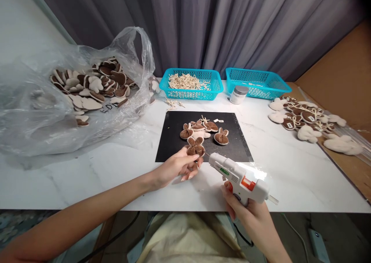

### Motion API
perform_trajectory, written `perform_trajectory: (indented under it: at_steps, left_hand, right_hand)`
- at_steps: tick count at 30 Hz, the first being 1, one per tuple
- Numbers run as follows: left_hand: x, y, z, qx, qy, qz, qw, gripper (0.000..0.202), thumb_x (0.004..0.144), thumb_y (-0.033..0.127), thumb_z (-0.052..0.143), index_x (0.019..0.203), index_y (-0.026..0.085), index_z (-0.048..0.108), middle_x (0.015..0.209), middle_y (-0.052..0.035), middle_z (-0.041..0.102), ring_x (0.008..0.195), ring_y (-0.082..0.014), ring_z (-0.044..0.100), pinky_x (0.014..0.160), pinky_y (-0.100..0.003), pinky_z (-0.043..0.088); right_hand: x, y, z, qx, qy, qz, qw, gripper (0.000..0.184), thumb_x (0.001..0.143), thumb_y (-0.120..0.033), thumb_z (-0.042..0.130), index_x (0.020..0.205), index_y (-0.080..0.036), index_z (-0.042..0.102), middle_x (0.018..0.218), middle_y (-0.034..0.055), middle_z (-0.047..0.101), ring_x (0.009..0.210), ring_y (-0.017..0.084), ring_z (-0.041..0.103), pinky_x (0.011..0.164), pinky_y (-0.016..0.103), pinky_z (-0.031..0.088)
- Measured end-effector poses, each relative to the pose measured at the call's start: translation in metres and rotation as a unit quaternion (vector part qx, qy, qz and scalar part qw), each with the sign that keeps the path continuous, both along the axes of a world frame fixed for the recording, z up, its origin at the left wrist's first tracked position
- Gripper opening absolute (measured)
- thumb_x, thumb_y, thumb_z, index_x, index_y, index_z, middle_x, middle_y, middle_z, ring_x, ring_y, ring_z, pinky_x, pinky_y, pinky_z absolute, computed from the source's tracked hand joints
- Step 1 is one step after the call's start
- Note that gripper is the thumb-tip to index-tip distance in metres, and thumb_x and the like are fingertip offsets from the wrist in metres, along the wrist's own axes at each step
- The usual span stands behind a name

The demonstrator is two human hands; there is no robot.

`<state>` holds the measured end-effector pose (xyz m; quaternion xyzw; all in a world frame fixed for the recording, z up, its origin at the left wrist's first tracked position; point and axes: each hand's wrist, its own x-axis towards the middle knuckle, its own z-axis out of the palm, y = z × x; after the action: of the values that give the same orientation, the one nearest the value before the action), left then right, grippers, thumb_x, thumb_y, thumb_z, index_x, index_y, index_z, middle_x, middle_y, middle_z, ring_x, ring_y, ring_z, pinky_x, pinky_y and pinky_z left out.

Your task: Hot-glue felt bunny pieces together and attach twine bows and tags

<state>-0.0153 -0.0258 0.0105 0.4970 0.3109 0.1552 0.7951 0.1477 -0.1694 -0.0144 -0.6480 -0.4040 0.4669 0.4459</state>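
Head view: the left hand [175, 167] pinched a brown eared piece [195, 146] over the near edge of a black mat [171, 139]; the right hand [249, 212] wrapped its fingers round a glue gun [230, 171], nozzle contact unclear. Far left, a plastic bag [145, 48] obscured piled pieces [89, 86].

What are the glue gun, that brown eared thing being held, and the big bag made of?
Glue gun: probably hard plastic; smooth, white, with orange parts.
Brown eared piece: likely plush fabric; velvety-looking front, fuzzy pale edges.
Big bag: seems thin plastic film; shiny, wrinkled, see-through.
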Motion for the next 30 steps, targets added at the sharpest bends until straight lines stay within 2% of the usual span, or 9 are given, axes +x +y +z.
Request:
perform_trajectory:
  at_steps: [9, 23, 27, 30]
  left_hand:
    - [0.000, -0.001, 0.000, -0.005, 0.011, 0.007, 1.000, 0.014, 0.090, 0.031, 0.044, 0.095, 0.018, 0.042, 0.089, -0.0011, 0.050, 0.050, -0.0043, 0.047, 0.039, -0.018, 0.026]
    - [0.001, -0.001, 0.002, -0.003, 0.013, 0.019, 1.000, 0.013, 0.089, 0.029, 0.044, 0.093, 0.017, 0.043, 0.084, -0.0006, 0.051, 0.048, -0.0044, 0.047, 0.038, -0.018, 0.026]
    - [0.001, -0.001, 0.003, -0.005, 0.008, 0.012, 1.000, 0.014, 0.089, 0.030, 0.045, 0.093, 0.017, 0.042, 0.085, -0.0010, 0.051, 0.047, -0.0044, 0.047, 0.038, -0.019, 0.025]
    - [0.001, 0.000, 0.003, -0.009, -0.003, 0.006, 1.000, 0.015, 0.089, 0.031, 0.045, 0.093, 0.017, 0.041, 0.087, -0.0013, 0.051, 0.047, -0.0039, 0.046, 0.038, -0.019, 0.025]
  right_hand:
    - [-0.002, 0.000, -0.002, 0.031, -0.025, -0.006, 0.999, 0.030, 0.084, -0.046, 0.052, 0.070, -0.020, 0.050, 0.047, -0.0055, 0.038, 0.046, 0.011, 0.036, 0.050, 0.026, 0.031]
    - [-0.004, 0.004, 0.008, 0.070, -0.074, -0.015, 0.995, 0.037, 0.082, -0.043, 0.054, 0.053, -0.021, 0.045, 0.042, -0.0029, 0.039, 0.046, 0.013, 0.044, 0.044, 0.025, 0.031]
    - [-0.003, 0.004, 0.005, 0.064, -0.058, -0.005, 0.996, 0.037, 0.082, -0.045, 0.054, 0.056, -0.021, 0.044, 0.043, -0.0036, 0.038, 0.045, 0.012, 0.039, 0.044, 0.025, 0.030]
    - [-0.001, 0.002, -0.001, 0.031, -0.031, -0.008, 0.999, 0.036, 0.083, -0.047, 0.052, 0.061, -0.020, 0.045, 0.045, -0.0043, 0.038, 0.045, 0.011, 0.036, 0.045, 0.025, 0.030]
